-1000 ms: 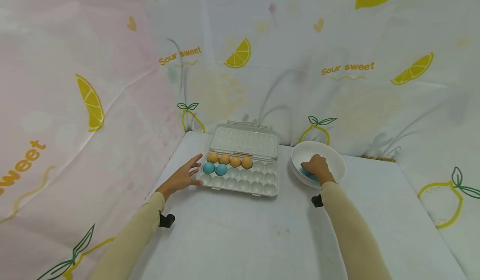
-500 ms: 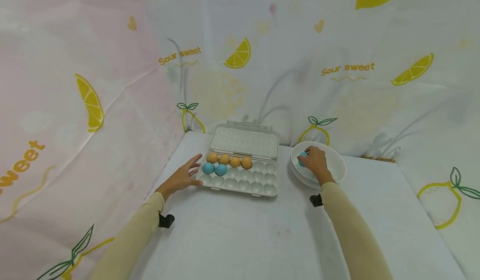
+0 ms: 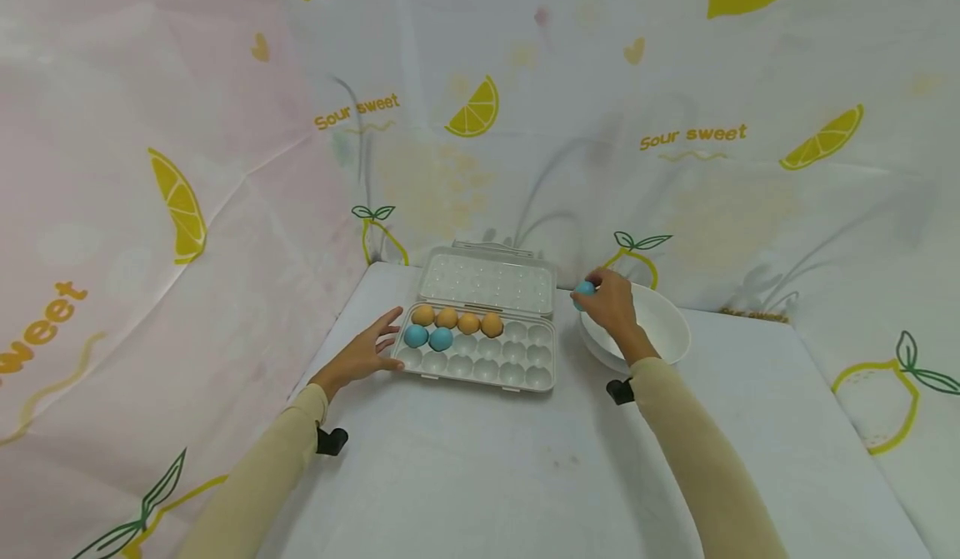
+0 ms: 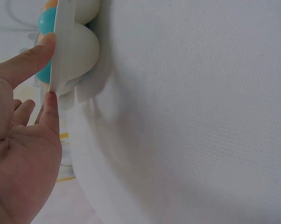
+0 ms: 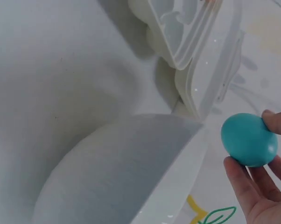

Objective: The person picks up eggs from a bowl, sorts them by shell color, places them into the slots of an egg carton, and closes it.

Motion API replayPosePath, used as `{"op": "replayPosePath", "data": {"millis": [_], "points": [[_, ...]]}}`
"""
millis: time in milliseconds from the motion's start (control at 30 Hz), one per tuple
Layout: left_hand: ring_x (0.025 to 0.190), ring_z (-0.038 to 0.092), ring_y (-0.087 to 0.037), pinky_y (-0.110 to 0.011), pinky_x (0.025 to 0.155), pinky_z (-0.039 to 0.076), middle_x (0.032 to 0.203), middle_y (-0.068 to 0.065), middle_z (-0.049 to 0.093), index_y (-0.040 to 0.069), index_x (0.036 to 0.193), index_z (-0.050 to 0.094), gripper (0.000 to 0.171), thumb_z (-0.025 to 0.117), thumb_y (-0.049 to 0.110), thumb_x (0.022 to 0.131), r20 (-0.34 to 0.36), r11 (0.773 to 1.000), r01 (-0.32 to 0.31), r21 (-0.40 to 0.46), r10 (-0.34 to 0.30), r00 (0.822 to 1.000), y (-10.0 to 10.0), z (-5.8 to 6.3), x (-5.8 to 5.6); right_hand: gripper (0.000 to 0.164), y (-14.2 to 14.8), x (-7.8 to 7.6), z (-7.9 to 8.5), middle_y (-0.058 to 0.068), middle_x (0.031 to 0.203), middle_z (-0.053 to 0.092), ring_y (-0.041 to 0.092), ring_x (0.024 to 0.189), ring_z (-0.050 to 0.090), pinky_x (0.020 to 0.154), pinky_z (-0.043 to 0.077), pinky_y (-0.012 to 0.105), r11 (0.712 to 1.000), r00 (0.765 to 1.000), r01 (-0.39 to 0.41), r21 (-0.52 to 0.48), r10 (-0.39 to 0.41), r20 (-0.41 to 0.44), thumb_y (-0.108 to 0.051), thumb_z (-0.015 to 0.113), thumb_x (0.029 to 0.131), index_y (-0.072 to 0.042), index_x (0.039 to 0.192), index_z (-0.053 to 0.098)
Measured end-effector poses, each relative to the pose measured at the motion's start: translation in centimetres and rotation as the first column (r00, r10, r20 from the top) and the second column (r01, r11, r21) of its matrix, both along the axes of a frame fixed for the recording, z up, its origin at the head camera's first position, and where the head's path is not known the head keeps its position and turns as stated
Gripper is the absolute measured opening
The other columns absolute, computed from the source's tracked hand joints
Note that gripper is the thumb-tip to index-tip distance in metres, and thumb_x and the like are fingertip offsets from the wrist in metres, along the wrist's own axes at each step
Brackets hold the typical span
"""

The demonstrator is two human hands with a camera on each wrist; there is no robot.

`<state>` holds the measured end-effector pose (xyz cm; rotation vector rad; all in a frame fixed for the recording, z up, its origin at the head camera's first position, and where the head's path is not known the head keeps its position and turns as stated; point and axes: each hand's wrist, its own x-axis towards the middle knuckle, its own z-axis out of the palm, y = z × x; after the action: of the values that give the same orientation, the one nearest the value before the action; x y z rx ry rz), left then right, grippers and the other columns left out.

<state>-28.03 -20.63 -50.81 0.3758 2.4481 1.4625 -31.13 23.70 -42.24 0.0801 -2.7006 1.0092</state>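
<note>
Currently, the thumb and fingertips of the right hand [image 3: 617, 299] curl around a smooth, glossy blue egg [image 5: 249, 140], parted by just its width, holding it in the air to the right of a white plastic egg tray [image 3: 477, 357]. At the tray's left end, the left hand [image 3: 358, 357] has thumb and fingers well apart, tips touching the rim. So smooth a shell could slip from a fingertip hold, and a nudge from the left hand might shift the tray. Counted, the tray bears four orange eggs [image 3: 446, 317] in its back row and two blue eggs [image 3: 440, 339] in the middle, with twelve wells bare; one translucent plastic lid [image 3: 487, 284] lies behind it, and one round white bowl [image 3: 663, 326] stands to its right, its inside partly hidden.
</note>
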Motion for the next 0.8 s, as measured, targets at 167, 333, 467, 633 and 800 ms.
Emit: {"op": "replayPosePath", "data": {"millis": [167,333,467,633,800], "points": [[0.142,0.027,-0.036,-0.047,0.115,0.029,0.161,-0.01,0.017,0.018,0.158,0.013,0.11,0.082,0.001,0.074,-0.002,1.0,-0.004,-0.011,0.004,1.0,0.0,-0.1,-0.1,0.034,-2.1,0.1,0.2,0.02,0.101,0.066,0.035,0.091,0.064,0.079,0.057,0.045,0.998,0.996,-0.064,-0.03,0.062,-0.06,-0.017,0.077,0.082,0.005,0.103,0.064],[0.142,0.027,-0.036,-0.047,0.115,0.03,0.161,-0.01,0.017,0.018,0.158,0.013,0.11,0.082,0.001,0.074,0.0,1.0,-0.006,-0.015,0.006,1.0,0.1,0.0,-0.1,0.033,-4.5,0.2,-0.1,0.018,0.097,0.068,0.032,0.087,0.065,0.078,0.057,0.043,0.991,0.986,-0.129,-0.036,0.125,-0.108,-0.016,0.08,0.078,0.004,0.1,0.066],[0.142,0.028,-0.037,-0.047,0.115,0.03,0.161,-0.011,0.017,0.017,0.158,0.013,0.11,0.082,0.001,0.074,0.002,1.0,-0.005,-0.017,0.005,1.0,0.1,0.0,-0.2,0.033,-6.6,0.5,-0.6,0.015,0.098,0.068,0.028,0.086,0.064,0.077,0.057,0.04,0.986,0.982,-0.163,-0.04,0.159,-0.097,-0.019,0.081,0.078,0.001,0.101,0.067],[0.142,0.028,-0.036,-0.046,0.115,0.03,0.161,-0.012,0.018,0.017,0.158,0.013,0.11,0.082,0.002,0.074,-0.001,1.0,-0.004,-0.02,0.004,1.0,0.1,-0.1,-0.3,0.031,-9.3,0.8,-1.6,0.012,0.097,0.067,0.025,0.084,0.064,0.074,0.057,0.036,0.977,0.975,-0.206,-0.062,0.199,-0.1,-0.017,0.081,0.078,-0.001,0.1,0.067],[0.141,0.028,-0.037,-0.046,0.114,0.031,0.161,-0.013,0.017,0.015,0.158,0.012,0.11,0.082,0.0,0.074,-0.013,1.0,-0.003,-0.006,0.003,1.0,0.1,-0.1,-0.1,0.029,-12.3,1.3,-2.8,0.01,0.095,0.066,0.024,0.084,0.063,0.071,0.057,0.032,0.962,0.966,-0.247,-0.118,0.235,-0.108,-0.013,0.082,0.076,-0.001,0.098,0.067]]}}
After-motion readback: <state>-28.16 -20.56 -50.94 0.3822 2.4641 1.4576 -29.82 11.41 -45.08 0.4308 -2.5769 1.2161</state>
